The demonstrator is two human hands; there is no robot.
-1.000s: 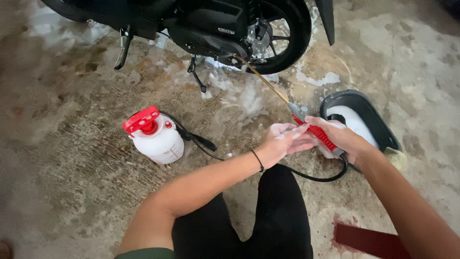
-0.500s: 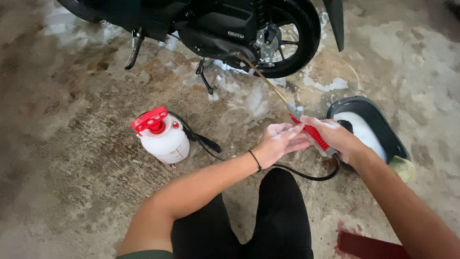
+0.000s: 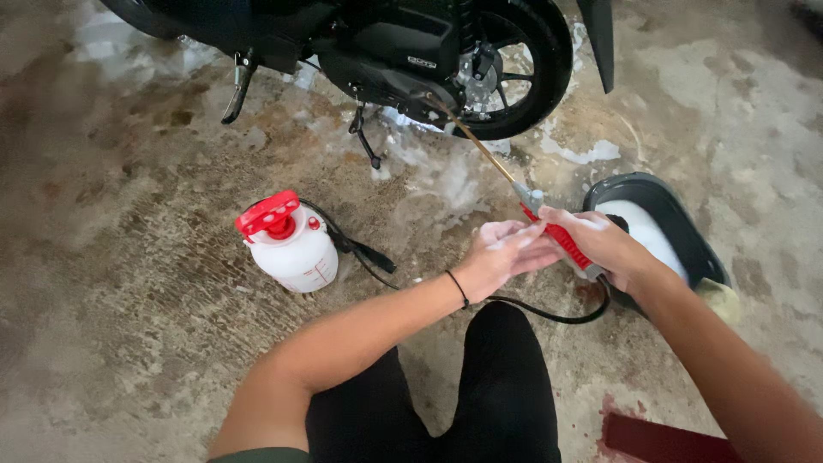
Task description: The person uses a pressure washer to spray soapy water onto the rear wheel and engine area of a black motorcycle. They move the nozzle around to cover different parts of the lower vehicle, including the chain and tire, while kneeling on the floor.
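Head view, looking down past black-clad knees at wet, stained concrete floor (image 3: 129, 343). Right hand (image 3: 604, 244) wrapped tight round red handle of spray wand (image 3: 561, 240), grip closed on it. Left hand (image 3: 501, 257) foamy, fingers loosely curled, touching wand handle from the left; cannot tell if actually gripping. Wand long axis diagonal, handle low-right, thin brass lance running up-left, tip pointing at rear wheel (image 3: 514, 69) of black motorcycle (image 3: 386, 43). Black hose (image 3: 531, 309) looping from handle base along floor to white pressure sprayer with red pump top (image 3: 291, 244), upright, well left of hands. Dark basin (image 3: 677, 231) with white foam just right of right hand, yellowish sponge (image 3: 720, 300) at its near edge. Soap suds on floor under bike.
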